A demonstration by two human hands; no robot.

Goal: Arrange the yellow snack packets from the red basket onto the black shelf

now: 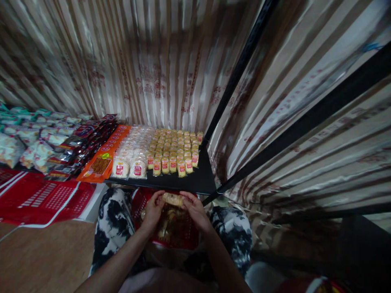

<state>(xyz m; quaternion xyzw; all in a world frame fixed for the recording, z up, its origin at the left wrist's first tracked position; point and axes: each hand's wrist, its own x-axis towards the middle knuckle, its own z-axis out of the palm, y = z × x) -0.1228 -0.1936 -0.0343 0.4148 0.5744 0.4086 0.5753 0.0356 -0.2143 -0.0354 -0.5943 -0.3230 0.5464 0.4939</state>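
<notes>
My left hand (154, 209) and my right hand (194, 206) hold a small wrapped snack (173, 199) between them, one at each end. The snack is pale yellow and lies lengthwise across. Below it, between my knees, stands a red basket (194, 238) with more wrapped snacks (169, 224) inside, dim and hard to make out. Just beyond my hands, rows of small yellow packaged snacks (173, 162) with red labels sit on the black shelf (201, 175).
Left of the yellow rows lie round white packaged snacks (138, 167), orange packets (99, 165), dark red packets (82, 136) and white bags (39, 154). A black post (235, 77) rises at the shelf's right corner. Striped plastic sheeting (146, 61) hangs behind. Red bags (45, 199) hang at the left.
</notes>
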